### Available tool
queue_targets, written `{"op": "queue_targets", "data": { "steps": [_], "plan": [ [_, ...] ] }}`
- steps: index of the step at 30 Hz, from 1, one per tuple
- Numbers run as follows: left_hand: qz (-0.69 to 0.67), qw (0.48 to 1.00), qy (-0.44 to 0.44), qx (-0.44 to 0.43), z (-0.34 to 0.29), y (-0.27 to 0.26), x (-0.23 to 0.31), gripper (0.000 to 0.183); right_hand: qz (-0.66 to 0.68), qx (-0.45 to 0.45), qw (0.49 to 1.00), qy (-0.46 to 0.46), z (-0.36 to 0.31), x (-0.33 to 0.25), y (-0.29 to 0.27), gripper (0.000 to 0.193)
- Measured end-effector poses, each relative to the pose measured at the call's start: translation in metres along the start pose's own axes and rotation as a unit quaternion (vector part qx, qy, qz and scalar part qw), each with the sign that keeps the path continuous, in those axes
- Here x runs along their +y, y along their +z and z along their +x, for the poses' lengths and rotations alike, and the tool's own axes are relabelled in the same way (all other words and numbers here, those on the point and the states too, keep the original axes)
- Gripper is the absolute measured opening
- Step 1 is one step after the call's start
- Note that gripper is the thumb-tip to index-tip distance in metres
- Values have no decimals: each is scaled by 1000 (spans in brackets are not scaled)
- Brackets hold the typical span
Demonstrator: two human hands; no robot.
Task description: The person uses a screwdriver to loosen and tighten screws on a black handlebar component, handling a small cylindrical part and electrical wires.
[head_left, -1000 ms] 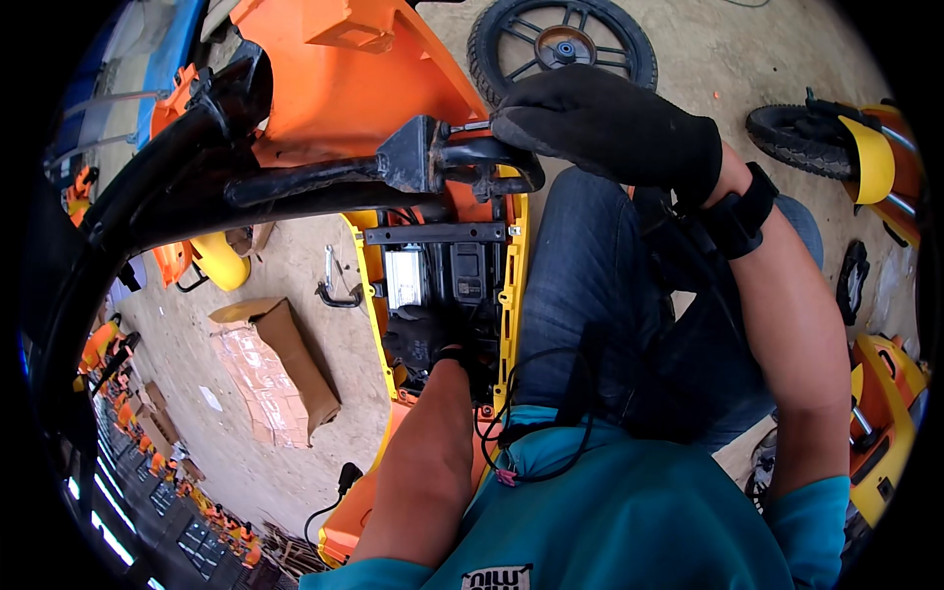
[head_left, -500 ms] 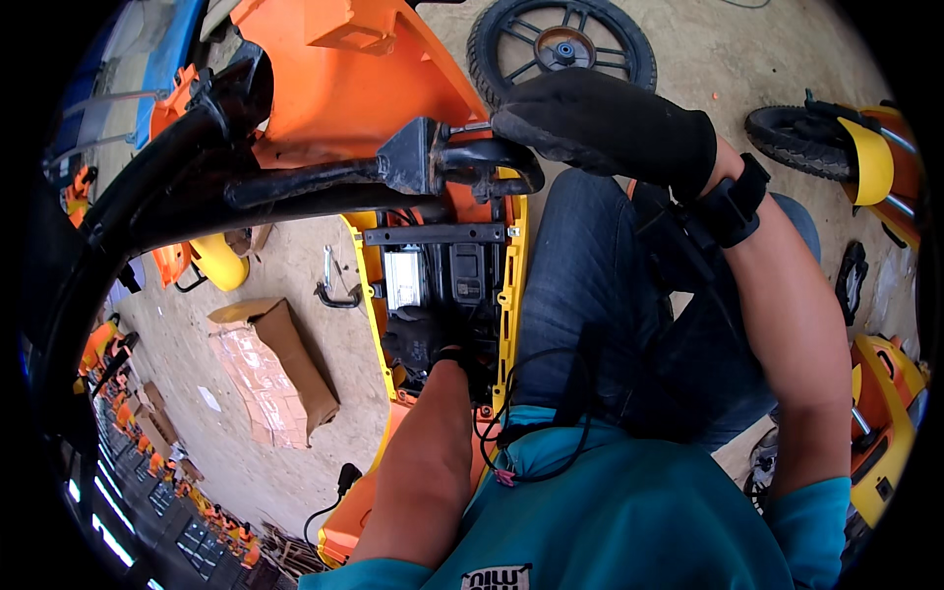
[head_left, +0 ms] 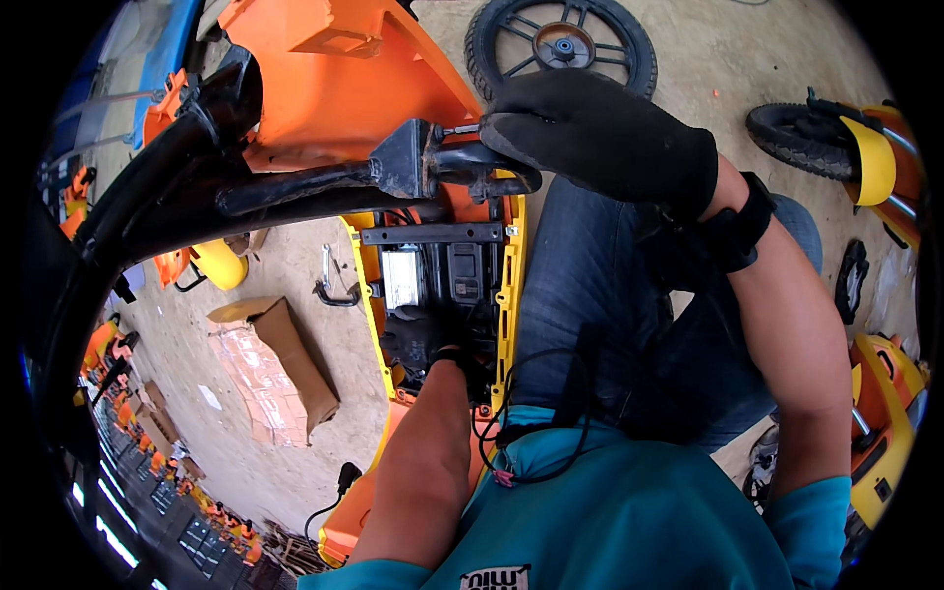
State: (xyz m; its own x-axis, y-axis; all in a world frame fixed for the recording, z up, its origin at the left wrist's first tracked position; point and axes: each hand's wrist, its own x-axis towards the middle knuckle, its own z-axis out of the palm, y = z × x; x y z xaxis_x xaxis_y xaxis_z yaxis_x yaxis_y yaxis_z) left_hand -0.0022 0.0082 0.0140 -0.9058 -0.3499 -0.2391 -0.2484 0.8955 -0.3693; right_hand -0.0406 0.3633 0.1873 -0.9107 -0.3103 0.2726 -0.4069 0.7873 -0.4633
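Note:
My right hand, in a black glove, is closed at the end of a thin metal rod. The rod sticks out of a dark bracket on a black tubular frame. My left hand, also gloved in black, is down inside the open compartment of a scooter body with yellow side rails. Its fingers lie in shadow, and their grip cannot be made out. Near that hand are a silver box and a black module, below a dark crossbar.
A large orange body panel stands beyond the frame. A spoked wheel lies at the far side. On the left floor are a cardboard box and a wrench. Another yellow-and-orange scooter stands at the right.
The black tubular frame and its bracket have shifted slightly left. My right hand has moved a little left along with them. My left hand has stayed in the compartment.

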Motion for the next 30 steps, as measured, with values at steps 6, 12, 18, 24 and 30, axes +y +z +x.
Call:
{"op": "queue_targets", "data": {
  "steps": [6,12,18,24,30],
  "plan": [
    [-10,1000,-10,9,2,7,-2,51,46,-32,998,23,1,11,2,24],
    [8,1000,0,-5,1,3,-1,51,-69,-58,995,32,9,4,4,28],
    [-9,1000,0,21,4,11,-4,49,-66,69,994,61,2,-14,7,24],
    [-60,997,-36,27,2,4,1,48,-19,99,993,55,-1,4,25,23],
    [-26,998,-4,64,8,29,-7,48,458,-35,825,329,10,2,-16,17]
  ]
}}
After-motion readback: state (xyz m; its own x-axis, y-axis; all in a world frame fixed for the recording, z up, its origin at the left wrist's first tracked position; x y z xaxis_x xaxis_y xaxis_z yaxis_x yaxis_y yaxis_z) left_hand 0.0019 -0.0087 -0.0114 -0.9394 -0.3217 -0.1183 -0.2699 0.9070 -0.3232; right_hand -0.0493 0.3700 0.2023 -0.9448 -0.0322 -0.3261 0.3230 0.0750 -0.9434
